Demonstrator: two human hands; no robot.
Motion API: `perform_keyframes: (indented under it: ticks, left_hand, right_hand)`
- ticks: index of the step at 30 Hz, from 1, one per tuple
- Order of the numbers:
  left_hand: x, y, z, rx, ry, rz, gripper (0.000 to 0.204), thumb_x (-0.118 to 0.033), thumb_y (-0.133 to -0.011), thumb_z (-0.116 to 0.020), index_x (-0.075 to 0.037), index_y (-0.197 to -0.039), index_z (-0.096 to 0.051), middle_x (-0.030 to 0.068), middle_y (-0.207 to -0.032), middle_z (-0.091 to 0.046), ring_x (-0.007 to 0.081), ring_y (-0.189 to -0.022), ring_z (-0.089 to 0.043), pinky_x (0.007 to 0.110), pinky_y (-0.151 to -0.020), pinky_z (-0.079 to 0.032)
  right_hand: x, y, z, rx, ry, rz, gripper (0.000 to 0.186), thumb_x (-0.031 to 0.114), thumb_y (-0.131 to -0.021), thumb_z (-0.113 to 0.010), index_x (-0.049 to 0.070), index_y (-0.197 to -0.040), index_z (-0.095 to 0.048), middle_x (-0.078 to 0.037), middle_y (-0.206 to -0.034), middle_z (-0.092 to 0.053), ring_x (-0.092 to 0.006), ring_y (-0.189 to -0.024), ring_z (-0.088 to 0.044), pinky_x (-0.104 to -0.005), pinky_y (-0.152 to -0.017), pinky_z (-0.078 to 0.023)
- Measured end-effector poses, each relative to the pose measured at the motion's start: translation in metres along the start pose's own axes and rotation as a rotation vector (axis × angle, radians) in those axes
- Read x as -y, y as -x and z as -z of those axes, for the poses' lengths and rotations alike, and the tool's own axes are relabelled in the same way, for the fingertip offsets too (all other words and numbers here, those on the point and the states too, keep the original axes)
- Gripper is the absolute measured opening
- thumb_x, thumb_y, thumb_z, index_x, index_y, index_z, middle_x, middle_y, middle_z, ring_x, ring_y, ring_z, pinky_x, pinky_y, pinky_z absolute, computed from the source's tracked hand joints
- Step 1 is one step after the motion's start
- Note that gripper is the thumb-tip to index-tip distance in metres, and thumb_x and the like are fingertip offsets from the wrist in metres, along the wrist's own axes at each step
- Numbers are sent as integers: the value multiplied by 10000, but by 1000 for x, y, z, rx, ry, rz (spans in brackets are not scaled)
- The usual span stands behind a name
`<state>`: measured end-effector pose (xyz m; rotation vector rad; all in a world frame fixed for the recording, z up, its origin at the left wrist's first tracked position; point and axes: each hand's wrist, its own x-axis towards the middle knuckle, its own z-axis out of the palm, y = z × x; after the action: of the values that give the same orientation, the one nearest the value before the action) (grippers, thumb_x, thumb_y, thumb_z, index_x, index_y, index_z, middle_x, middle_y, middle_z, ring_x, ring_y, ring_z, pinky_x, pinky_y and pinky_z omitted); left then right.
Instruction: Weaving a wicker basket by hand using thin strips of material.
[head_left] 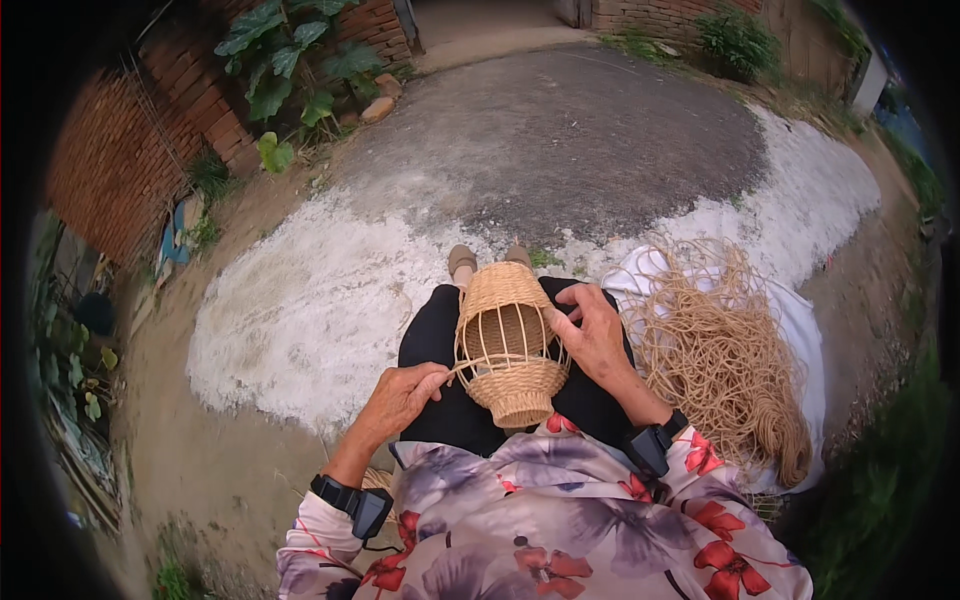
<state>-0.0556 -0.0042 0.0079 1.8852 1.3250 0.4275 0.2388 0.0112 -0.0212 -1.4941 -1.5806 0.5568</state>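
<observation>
A tan woven wicker basket rests on its side across my lap, its narrow neck toward me. Dense weave covers both ends, and bare upright ribs span the open middle. My left hand is closed in a pinch on a thin strand at the basket's left side; this strand crosses the ribs. On the right side, my right hand grips the basket, thumb against the ribs. Some of its fingertips are hidden behind the weave.
To my right, a large tangled heap of tan cord lies on a white cloth. White gravelly ground and a dark grey patch stretch ahead. Brick walls and a leafy plant stand at the far left.
</observation>
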Motion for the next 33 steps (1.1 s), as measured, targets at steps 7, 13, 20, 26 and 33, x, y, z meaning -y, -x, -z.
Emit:
perform_keyframes:
  ticks: [7, 13, 20, 26, 33]
  left_hand:
    - [8, -2, -13, -49, -52, -141, 188, -181, -919, -604, -15, -929, -692, 66, -716, -641, 159, -646, -596, 293, -601, -475]
    - [19, 4, -23, -98, -93, -153, 117, -135, -832, -685, -25, -870, -687, 76, -815, -663, 181, -609, -570, 303, -595, -475]
    - [-1, -5, -39, -332, -3, -113, 99, -52, -807, -644, -14, -875, -582, 111, -890, -641, 304, -776, -637, 368, -710, -502]
    - [-2, -14, -41, -250, 71, -198, 125, -84, -852, -640, -21, -959, -655, 62, -784, -642, 129, -548, -522, 283, -535, -447]
    - [-9, -34, -31, 143, 325, -15, 83, -47, -833, -664, -18, -910, -672, 17, -718, -630, 81, -609, -548, 249, -541, -461]
  right_hand:
    - [36, 16, -1, 278, 37, 384, 180, -6, -795, -564, 56, -953, -624, -112, -820, -530, -299, -751, -594, -392, -658, -482]
    - [37, 15, -7, 413, -40, 406, 206, 17, -799, -553, 87, -978, -628, -115, -808, -504, -309, -743, -583, -422, -657, -475]
    - [49, -12, -41, 341, 398, 320, 233, 142, -761, -613, 62, -979, -590, -148, -801, -646, -354, -724, -656, -452, -666, -514]
    - [26, -12, -31, 267, 230, 125, 162, 108, -729, -592, 61, -882, -616, -140, -669, -654, -340, -669, -664, -447, -638, -507]
    - [-43, 11, -37, 256, -335, -182, 133, 3, -764, -545, 37, -877, -608, 26, -545, -497, -33, -528, -459, -240, -510, -377]
